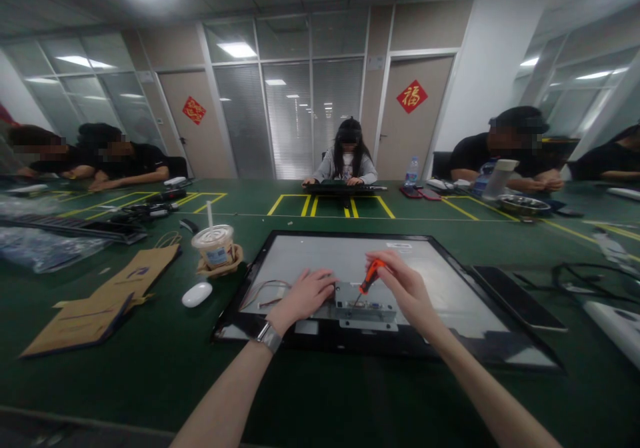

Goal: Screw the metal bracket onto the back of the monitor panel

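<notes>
Tilted orange screwdriver, metal bracket beneath

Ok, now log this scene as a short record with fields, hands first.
Left hand: palm down, fingers by the left end of the metal bracket
Right hand: holds the orange-and-black screwdriver, tip down at the bracket; contact too small to tell
Work surface: flat panel with a dark frame, on the green table
Left of panel: cup with straw, white rounded object, brown paper bag
Right of panel: dark flat slab
</notes>
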The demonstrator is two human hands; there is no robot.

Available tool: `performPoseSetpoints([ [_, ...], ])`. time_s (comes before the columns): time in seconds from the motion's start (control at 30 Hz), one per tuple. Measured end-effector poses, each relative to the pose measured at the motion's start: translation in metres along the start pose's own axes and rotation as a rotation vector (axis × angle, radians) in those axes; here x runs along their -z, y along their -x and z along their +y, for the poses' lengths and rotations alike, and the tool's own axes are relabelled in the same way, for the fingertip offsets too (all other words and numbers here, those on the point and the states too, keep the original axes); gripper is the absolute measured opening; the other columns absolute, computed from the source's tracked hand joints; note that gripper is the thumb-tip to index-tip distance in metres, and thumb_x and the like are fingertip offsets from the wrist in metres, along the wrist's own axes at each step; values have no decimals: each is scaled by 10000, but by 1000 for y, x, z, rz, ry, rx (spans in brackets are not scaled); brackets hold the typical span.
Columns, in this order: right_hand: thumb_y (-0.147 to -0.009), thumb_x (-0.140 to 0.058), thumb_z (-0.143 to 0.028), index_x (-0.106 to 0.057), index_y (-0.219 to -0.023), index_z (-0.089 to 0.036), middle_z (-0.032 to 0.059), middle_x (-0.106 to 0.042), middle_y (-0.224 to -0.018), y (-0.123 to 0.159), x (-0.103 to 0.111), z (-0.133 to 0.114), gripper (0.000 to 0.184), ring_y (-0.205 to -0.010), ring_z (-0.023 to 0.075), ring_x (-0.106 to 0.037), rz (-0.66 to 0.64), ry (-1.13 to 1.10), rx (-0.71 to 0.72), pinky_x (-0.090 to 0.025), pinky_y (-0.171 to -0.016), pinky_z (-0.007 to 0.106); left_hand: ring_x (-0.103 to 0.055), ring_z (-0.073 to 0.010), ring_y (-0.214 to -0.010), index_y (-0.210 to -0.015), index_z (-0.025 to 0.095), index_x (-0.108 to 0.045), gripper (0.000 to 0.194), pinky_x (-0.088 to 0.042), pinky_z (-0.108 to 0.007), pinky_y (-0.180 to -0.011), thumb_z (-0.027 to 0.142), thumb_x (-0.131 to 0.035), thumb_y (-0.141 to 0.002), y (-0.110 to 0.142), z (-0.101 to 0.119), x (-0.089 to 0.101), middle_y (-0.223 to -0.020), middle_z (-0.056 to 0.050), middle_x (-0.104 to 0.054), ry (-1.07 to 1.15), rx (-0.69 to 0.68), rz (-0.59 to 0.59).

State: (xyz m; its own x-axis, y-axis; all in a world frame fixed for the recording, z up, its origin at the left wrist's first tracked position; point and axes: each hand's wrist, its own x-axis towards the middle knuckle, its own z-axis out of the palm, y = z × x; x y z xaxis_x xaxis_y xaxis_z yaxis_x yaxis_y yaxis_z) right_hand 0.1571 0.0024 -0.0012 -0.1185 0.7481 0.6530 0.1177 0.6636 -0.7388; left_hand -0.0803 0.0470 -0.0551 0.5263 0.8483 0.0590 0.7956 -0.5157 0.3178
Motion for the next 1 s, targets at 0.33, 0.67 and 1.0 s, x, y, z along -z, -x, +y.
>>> performPoseSetpoints([
  [0.33, -879, -653, -336, -708, -1173, -245, 54, -716, -956, 1, -1, 6, 312, -861, 209, -704, 20, -10, -44, -604, -813, 379, -496, -214, -1321, -1333, 273, -564, 389, -325, -472, -1146, 234, -339, -1017, 0, -3, 1, -1439, -56, -544, -197, -82, 103],
  [0.67, -928, -568, -328, -700, -1169, -264, 48, -640, -975, 2, -2, 6, 282, -857, 187, -679, 75, 53, -3, -597, -771, 332, -633, -155, -905, -948, 180, -666, 88, -392, -323, -961, 128, -624, -891, 8, 13, 4, -912, -35, -721, -860, -602, 957],
  [1.0, -925, -572, -299, -634, -1258, -246, 85, -697, -1081, 4, -6, 9, 343, -923, 212, -722, 21, -32, -39, -608, -845, 387, -632, -229, -1030, -945, 120, -662, 117, -393, -401, -1020, 110, -547, -925, -4, 18, 0, -985, -111, -706, -867, -379, 538],
])
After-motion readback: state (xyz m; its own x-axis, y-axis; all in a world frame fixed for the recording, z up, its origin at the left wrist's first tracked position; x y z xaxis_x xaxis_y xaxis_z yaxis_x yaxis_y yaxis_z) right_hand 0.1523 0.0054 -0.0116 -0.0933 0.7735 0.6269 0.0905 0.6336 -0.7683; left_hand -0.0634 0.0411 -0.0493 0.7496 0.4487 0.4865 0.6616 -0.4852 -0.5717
